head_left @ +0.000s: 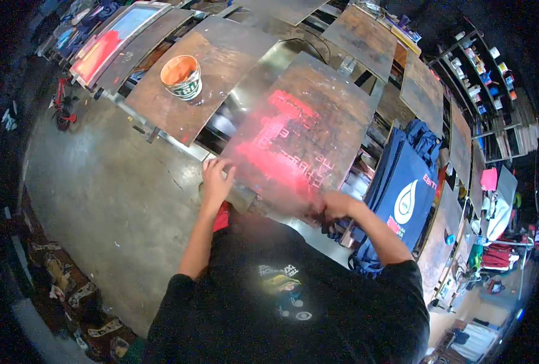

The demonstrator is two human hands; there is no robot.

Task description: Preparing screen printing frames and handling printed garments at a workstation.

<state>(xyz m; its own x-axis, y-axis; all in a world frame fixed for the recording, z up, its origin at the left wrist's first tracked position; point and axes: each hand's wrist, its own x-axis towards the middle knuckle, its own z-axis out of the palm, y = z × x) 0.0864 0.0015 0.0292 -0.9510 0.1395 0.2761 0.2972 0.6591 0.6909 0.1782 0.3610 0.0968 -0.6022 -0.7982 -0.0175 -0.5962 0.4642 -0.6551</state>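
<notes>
My left hand (216, 178) is at the near-left corner of a worn wooden board (336, 112) stained with red paint and stencilled lettering; its fingers are bent and apart, with nothing visible in them. My right hand (336, 205) is at the board's near-right edge, its fingertips blurred and partly hidden, so I cannot tell what they grip. Beside it lies a stack of navy bags (418, 182) with white and pink prints. A hazy blur covers part of the board and my dark T-shirt.
A bucket (189, 90) with orange inside stands on the left board (227, 48). A framed screen (96, 54) lies at upper left, a red bicycle (63, 112) on the floor below. More boards line the right, beside shelves of containers (476, 76) and hanging garments (497, 258).
</notes>
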